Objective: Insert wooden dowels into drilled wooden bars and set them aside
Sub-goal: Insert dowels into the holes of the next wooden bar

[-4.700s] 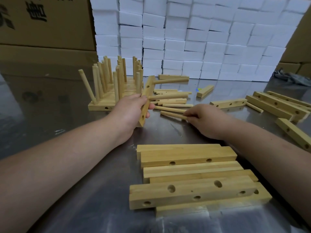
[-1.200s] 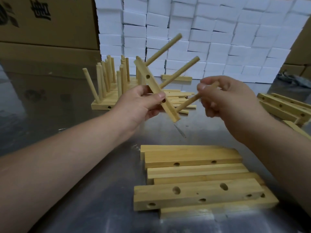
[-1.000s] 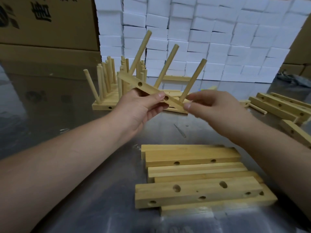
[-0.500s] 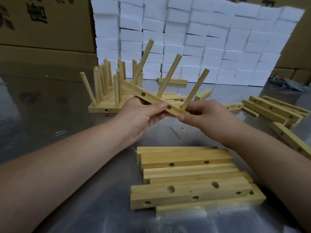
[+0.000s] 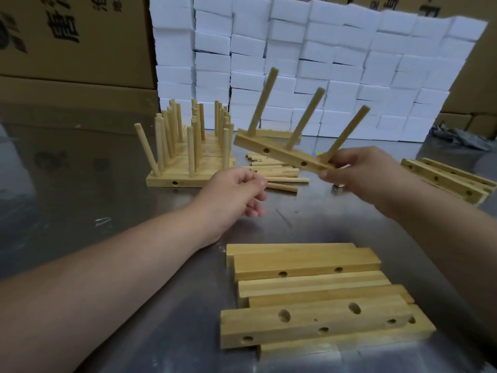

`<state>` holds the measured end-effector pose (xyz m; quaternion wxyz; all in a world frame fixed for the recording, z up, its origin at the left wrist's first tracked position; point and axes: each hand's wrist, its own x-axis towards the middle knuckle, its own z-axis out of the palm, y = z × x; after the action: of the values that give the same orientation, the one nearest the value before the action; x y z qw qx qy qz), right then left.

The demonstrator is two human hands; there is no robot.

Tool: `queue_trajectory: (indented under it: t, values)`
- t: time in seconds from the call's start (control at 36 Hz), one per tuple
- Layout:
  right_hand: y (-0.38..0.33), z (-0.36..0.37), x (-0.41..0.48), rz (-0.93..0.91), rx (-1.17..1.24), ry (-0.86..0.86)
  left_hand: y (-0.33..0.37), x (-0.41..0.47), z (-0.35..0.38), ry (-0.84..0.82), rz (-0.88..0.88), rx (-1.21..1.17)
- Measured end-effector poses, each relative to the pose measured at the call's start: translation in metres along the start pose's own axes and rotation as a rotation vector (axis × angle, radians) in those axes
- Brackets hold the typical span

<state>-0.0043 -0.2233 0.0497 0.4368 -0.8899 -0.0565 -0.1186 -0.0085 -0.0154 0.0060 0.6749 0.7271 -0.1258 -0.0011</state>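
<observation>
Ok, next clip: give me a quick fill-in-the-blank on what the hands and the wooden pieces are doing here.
1. The right hand holds a bar carrying ___ dowels.
2. The left hand holds ___.
3. The finished bars with upright dowels stand on the person's ___ side.
Missing words: three; nothing; left.

Pale yellow wood bars point(image 5: 309, 323), dowels point(image 5: 277, 180); white foam blocks point(image 5: 322, 63); brown cartons point(image 5: 72, 39), black print; grey steel table point(image 5: 80, 200).
</observation>
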Motion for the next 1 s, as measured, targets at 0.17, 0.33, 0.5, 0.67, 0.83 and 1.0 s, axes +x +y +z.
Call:
queue_trajectory:
  t: [0.17, 0.33, 0.5, 0.67, 0.83, 1.0]
  values:
    - [0.020, -0.006, 0.042, 0.106, -0.118, 0.067, -0.006, 0.007, 0.005, 0.011, -0.005, 0.120]
    - [0.033, -0.003, 0.105, 0.199, -0.253, 0.024, -0.011, 0.010, 0.005, 0.000, 0.005, 0.145]
    - [0.037, 0.022, 0.168, 0.157, -0.471, -0.053, -0.011, 0.010, 0.004, 0.001, 0.000, 0.081]
    - [0.037, 0.043, 0.206, 0.157, -0.651, -0.144, -0.012, 0.008, 0.001, -0.014, 0.006, 0.081]
    - [0.035, 0.054, 0.219, 0.142, -0.843, -0.170, -0.016, 0.009, 0.000, -0.021, -0.006, 0.060]
    - [0.036, 0.051, 0.216, 0.097, -0.836, -0.218, -0.014, 0.010, 0.002, -0.013, 0.003, 0.035]
